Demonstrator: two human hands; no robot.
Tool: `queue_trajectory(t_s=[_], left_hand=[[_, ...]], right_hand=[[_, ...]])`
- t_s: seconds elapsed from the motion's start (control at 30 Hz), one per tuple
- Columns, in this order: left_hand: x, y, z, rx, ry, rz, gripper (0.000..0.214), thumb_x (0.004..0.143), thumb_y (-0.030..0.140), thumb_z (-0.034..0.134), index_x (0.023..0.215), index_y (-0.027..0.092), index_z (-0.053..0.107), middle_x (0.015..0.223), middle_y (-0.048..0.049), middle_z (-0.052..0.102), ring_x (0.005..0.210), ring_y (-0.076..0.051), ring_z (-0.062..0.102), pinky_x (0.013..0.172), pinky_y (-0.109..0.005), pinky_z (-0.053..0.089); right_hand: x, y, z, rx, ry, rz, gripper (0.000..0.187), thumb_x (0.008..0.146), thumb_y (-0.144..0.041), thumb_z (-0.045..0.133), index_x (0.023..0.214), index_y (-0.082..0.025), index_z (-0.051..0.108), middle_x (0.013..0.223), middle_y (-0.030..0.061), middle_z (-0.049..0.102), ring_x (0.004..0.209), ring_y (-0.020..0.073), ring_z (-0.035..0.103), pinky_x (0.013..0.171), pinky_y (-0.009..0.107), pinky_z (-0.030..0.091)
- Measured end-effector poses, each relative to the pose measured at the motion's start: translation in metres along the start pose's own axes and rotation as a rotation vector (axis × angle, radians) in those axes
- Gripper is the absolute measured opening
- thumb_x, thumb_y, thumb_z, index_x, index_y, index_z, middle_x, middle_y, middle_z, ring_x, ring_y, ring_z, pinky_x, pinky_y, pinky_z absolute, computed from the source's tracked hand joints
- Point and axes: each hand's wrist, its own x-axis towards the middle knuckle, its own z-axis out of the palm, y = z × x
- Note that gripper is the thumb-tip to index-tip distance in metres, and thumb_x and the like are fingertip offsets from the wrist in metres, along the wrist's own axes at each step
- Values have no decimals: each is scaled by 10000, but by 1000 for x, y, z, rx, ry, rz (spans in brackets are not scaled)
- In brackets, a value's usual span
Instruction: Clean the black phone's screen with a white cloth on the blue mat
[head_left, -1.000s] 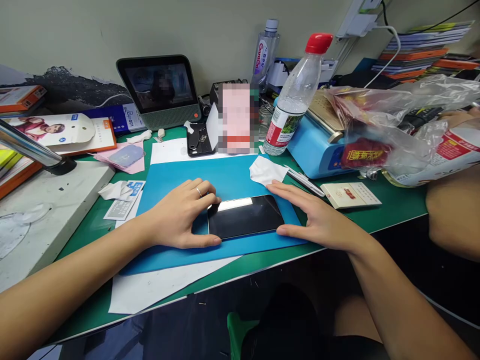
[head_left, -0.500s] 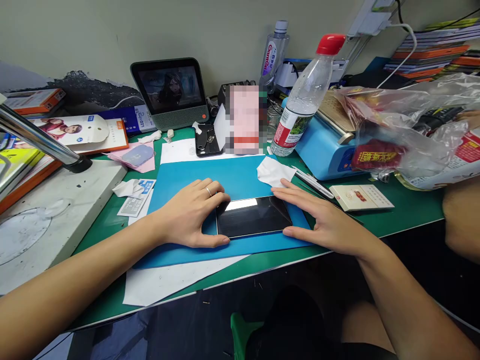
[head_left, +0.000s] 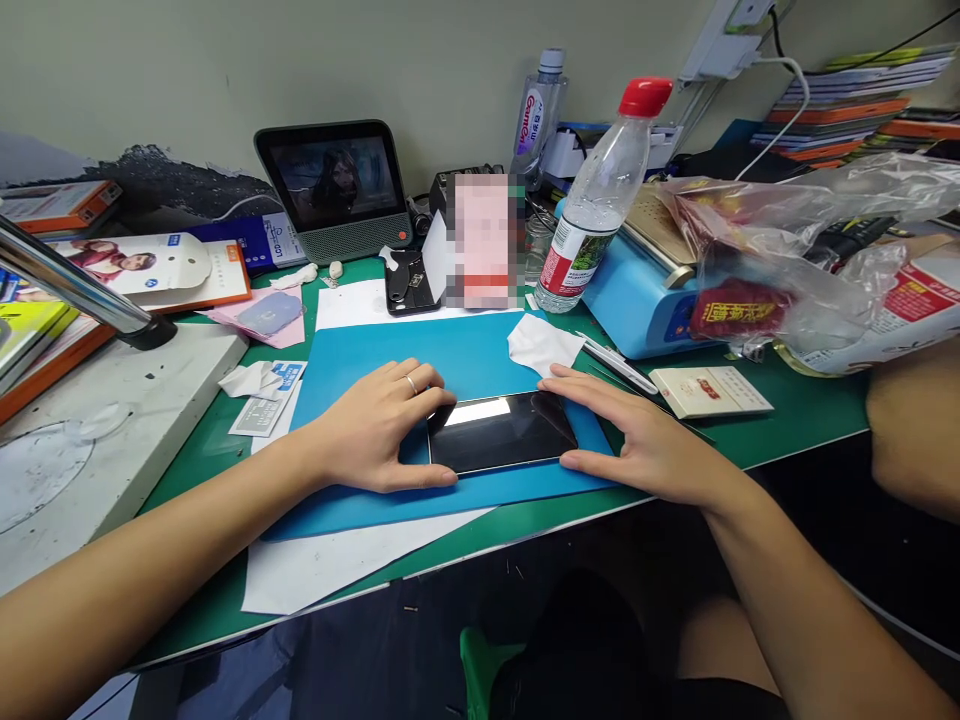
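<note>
A smartphone (head_left: 502,438) with a dark glossy screen lies face up on a blue mat (head_left: 360,350), its long side running left to right. My left hand (head_left: 379,430), a ring on one finger, grips the phone's left end, thumb along the near edge and fingers curled at the far edge. At the right end, my right hand (head_left: 649,440) holds the phone between its thumb and its outstretched fingers. Just beyond that hand rests a crumpled white cloth (head_left: 541,345). Slim white and dark tools (head_left: 619,366) lie beside the cloth.
A red-capped bottle (head_left: 592,215) and a blue scale-like device (head_left: 637,300) stand behind. A flat carton (head_left: 710,391) lies at right, near a plastic bag (head_left: 810,235). At left are a lamp-like metal pole (head_left: 82,280) on a white base and a smart display (head_left: 337,190).
The whole view has shifted slightly. Both hands keep the same hold on the phone, which stays in its place on the mat.
</note>
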Motion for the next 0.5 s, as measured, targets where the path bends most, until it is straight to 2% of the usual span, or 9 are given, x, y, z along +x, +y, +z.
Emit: queue_trajectory(t_s=[0.23, 0.4, 0.5], left_hand=[[-1, -2, 1, -27, -18, -16, 671, 887, 719, 615, 1253, 158, 581, 1155, -130, 615, 956, -277, 576, 851, -438, 464], [0, -1, -2, -39, -44, -57, 747, 827, 778, 624, 1254, 167, 563, 1151, -121, 605, 934, -277, 552, 847, -451, 430], [1, 0, -2, -5, -52, -83, 718, 817, 770, 612, 1209, 171, 567, 1100, -109, 609, 905, -275, 531, 842, -459, 408]], right_hand=[[0, -1, 0, -7, 9, -6, 711, 892, -487, 724, 1541, -294, 504, 1642, 73, 447, 1503, 333, 416, 1223, 525, 370], [0, -2, 0, -3, 6, -9, 708, 898, -483, 714, 1543, -284, 502, 1643, 82, 443, 1503, 335, 416, 1219, 533, 375], [0, -3, 0, 6, 13, -7, 702, 892, -477, 720, 1538, -303, 509, 1637, 79, 453, 1496, 350, 424, 1213, 551, 381]])
